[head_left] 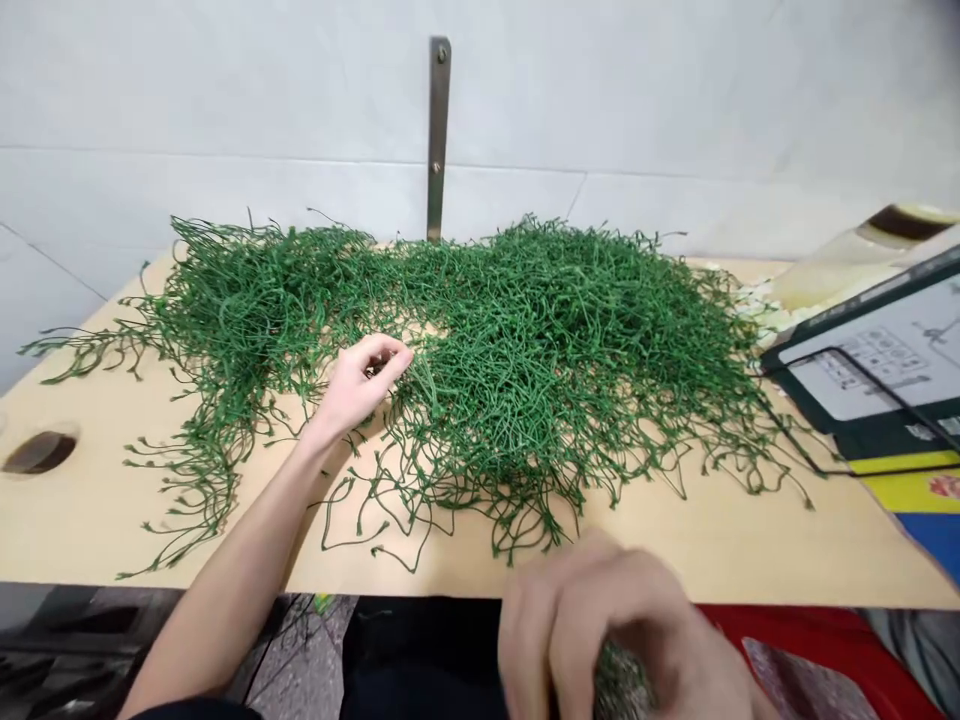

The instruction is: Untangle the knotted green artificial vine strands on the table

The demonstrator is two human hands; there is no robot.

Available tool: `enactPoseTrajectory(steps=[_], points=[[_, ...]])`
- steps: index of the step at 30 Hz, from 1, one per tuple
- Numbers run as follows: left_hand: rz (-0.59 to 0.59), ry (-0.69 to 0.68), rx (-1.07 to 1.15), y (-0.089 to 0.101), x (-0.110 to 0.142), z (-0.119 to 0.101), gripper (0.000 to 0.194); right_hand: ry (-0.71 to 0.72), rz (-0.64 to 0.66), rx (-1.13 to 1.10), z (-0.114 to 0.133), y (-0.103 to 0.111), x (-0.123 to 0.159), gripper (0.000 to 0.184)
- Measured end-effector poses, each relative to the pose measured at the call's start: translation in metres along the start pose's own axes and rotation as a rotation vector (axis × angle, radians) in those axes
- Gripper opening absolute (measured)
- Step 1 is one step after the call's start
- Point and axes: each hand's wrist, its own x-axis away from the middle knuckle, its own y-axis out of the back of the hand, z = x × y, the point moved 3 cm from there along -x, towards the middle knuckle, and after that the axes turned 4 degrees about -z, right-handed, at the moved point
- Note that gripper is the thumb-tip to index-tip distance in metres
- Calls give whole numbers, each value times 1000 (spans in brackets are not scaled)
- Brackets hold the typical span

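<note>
Thin green strings with small knotted ends lie in a wide tangled heap (525, 340) across the wooden tabletop (420, 580). At the heap's near left side, my left hand (367, 375) is closed in a pinch, thumb and forefinger on a green string. My right hand (607, 620), blurred, is close to the camera at the table's front edge. Its fingers curl round a bundle of green strings (621, 682), of which only a dense end shows; the rest is hidden by the hand.
A metal strip (439, 140) is fixed to the white wall behind the heap. On the right stand a dark green printed box (877, 350), a thin black wire frame (810, 465) and a clear container (847, 265). A round dark hole (41, 452) is at left. Something red (750, 630) is below the table.
</note>
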Motion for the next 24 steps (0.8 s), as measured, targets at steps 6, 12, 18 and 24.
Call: enactPoseTrajectory(steps=[6, 12, 18, 24], points=[[-34, -34, 122, -1, 4, -1, 23, 31, -352, 865, 13, 72, -94, 19], [-71, -93, 148, -7, 6, 0, 16, -87, -181, 851, -24, 87, -152, 16], [-86, -101, 99, -13, 8, 6, 16, -380, -16, 690, -43, 101, -160, 15], [-35, -71, 91, -16, 9, 8, 16, -389, 20, 721, -56, 105, -161, 24]])
